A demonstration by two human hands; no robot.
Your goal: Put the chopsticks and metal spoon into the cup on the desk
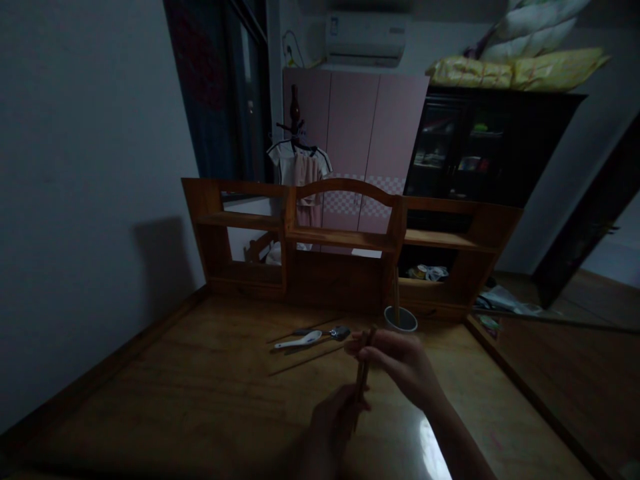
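A small bundle of wooden chopsticks (361, 381) stands nearly upright between my hands, above the table. The fingers of my right hand (397, 360) pinch it near its top end. Lower down, my left hand (336, 417) closes round the same bundle. Beyond my hands lie a white spoon (300, 341) and a metal spoon (339, 333), side by side. A loose chopstick (306, 359) rests nearest to me, with other thin sticks around the spoons. Behind my right hand stands a round cup (401, 320) with chopsticks (397, 297) leaning in it.
A wooden shelf unit (345, 238) runs along the table's back edge. The wooden table (200, 393) meets a white wall (90, 200) on the left. A raised wooden edge (530, 393) borders it on the right. The room is dim.
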